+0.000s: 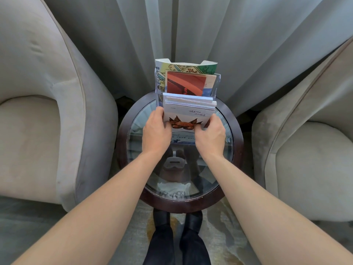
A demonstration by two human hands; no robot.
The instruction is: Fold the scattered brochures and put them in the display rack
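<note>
Folded brochure stack (pixel 188 111), crab-print cover: held at front pocket of clear display rack (pixel 217 83), lower edge clamped by left hand (pixel 155 131) and right hand (pixel 210 133), fingers closed on it. Rear pockets behind hold map brochure (pixel 183 66) and red brochure (pixel 186 82). Rack stands on glass table (pixel 236 159). Advice: square edges, lower evenly

The white brochure (pixel 188 113) carries dark handwritten-style Chinese characters toward its two o'clock corner, too small to read. A small round logo mark (pixel 227 139) sits on the glass tabletop (pixel 137 150) at three o'clock, illegible.
</note>
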